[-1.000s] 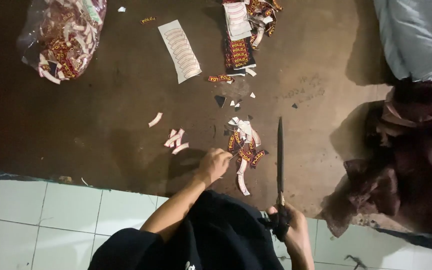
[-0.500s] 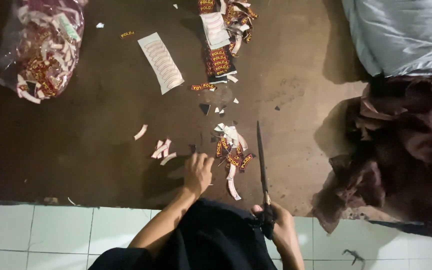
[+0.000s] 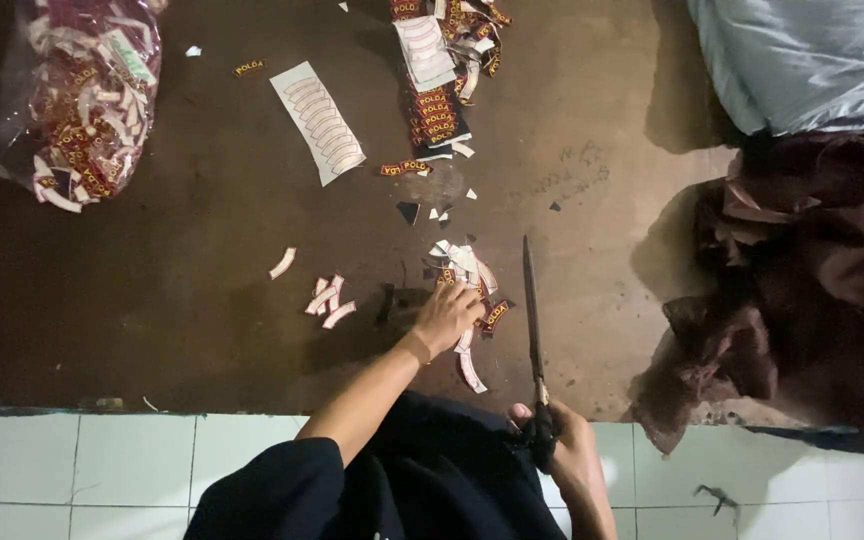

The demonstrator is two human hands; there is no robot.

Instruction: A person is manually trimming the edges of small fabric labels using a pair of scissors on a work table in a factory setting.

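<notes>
My right hand [image 3: 572, 450] grips the handles of long dark scissors [image 3: 531, 320], whose closed blades point away from me over the brown floor. My left hand [image 3: 444, 315] reaches forward, its fingers resting on a small heap of cut arc-shaped patches [image 3: 467, 275], dark red with yellow edging and white backs. Whether its fingers pinch a patch I cannot make out. A few white-backed patches [image 3: 324, 298] lie loose to the left of that hand.
A white sheet of uncut arcs [image 3: 318, 122] lies further out, beside a stack of patch sheets [image 3: 437, 90]. A clear bag of patches [image 3: 80, 95] sits far left. Dark maroon cloth [image 3: 802, 290] and a grey cushion [image 3: 802, 60] fill the right. White tiles [image 3: 102, 470] lie nearest me.
My left hand has stayed on the heap of patches and the scissors remain closed in my right hand. The view has shifted, so everything sits slightly further left in frame.
</notes>
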